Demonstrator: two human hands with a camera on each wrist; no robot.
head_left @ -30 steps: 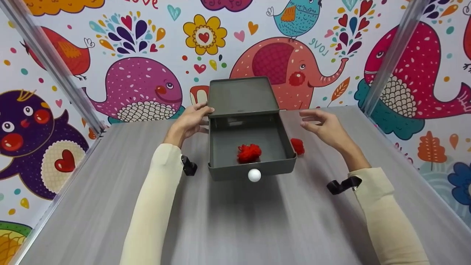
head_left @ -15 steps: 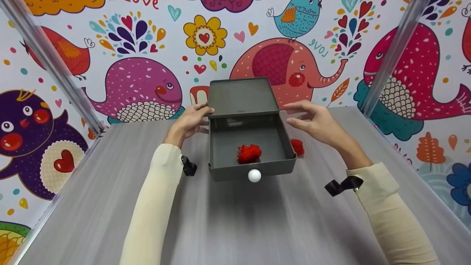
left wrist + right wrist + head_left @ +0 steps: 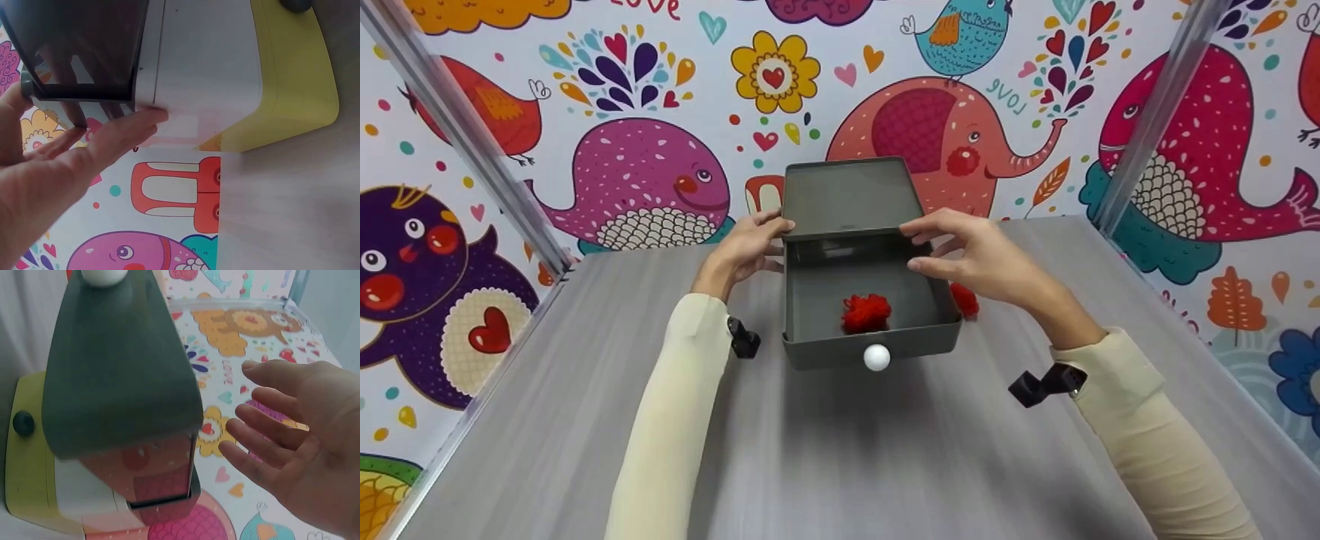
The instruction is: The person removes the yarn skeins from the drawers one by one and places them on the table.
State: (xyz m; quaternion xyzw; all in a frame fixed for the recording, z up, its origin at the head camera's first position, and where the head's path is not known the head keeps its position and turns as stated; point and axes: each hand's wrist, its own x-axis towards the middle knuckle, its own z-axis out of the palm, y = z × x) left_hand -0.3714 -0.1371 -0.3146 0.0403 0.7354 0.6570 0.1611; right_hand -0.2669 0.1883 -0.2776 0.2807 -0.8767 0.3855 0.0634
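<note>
A small cabinet has a dark grey-green top (image 3: pixel 851 199), a white middle (image 3: pixel 208 50) and a yellow lower part (image 3: pixel 298 73). Its grey-green drawer (image 3: pixel 871 346), with a white knob (image 3: pixel 877 358), is pulled out toward me. A red ball of yarn or fluff (image 3: pixel 866 313) lies inside, near the front wall. Against the cabinet's left side rests my left hand (image 3: pixel 745 251), thumb at the top's edge and fingers along the side wall. Over the drawer's right rear rim is my right hand (image 3: pixel 971 251), fingers apart and holding nothing; the right wrist view shows it away from the cabinet.
Another red fluffy piece (image 3: pixel 964 300) is on the grey table (image 3: pixel 840 465), just right of the drawer and partly hidden by it. Printed panels (image 3: pixel 660 67) with cartoon animals enclose the table at the back and sides. A dark knob (image 3: pixel 23 423) sticks out from the yellow part.
My right hand has moved left, from beside the cabinet to over the drawer's right rear edge. My left hand, the drawer and the red pieces stay where they were.
</note>
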